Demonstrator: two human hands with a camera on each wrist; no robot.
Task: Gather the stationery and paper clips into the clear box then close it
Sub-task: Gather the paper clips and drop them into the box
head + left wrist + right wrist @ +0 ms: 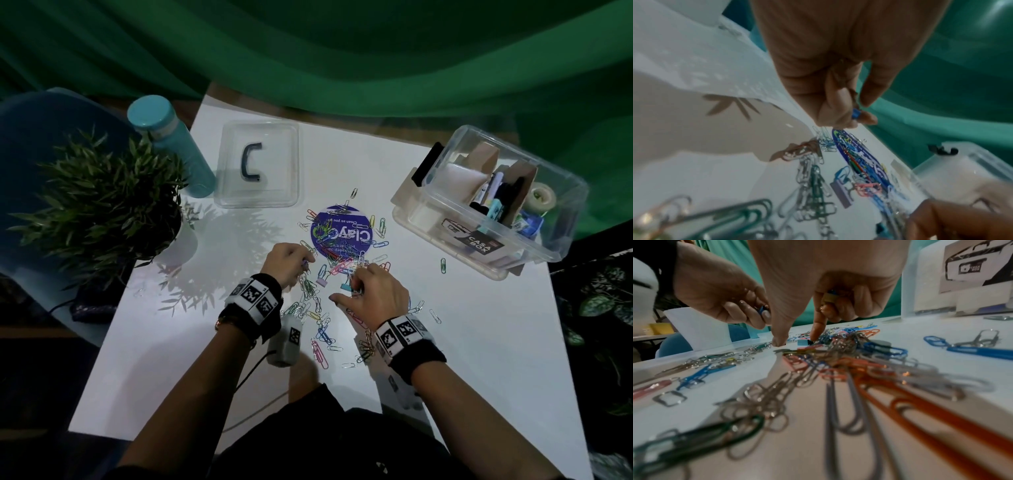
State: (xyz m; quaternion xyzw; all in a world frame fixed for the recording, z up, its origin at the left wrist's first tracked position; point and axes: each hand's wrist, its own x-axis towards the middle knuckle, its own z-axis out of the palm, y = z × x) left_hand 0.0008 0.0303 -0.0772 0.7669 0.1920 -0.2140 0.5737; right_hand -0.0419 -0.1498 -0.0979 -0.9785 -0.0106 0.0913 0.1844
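Note:
Coloured paper clips (317,308) (849,363) lie scattered across the middle of the white table (479,342). The clear box (428,219) stands open at the right and holds markers, tape and cardboard pieces. Its lid (277,144) lies at the back left. My left hand (294,265) (859,112) hovers over the pile with its fingers curled round a small blue clip (855,113). My right hand (356,282) (796,339) keeps a small clip (829,296) tucked under its curled fingers. Its thumb and index tip reach down beside a teal binder clip (802,342). A purple binder clip (322,281) (840,193) lies between the hands.
A round blue sticker (356,236) lies under part of the clip pile. A potted plant (102,198) and a teal bottle (171,144) stand at the left. A green curtain (342,51) hangs behind the table.

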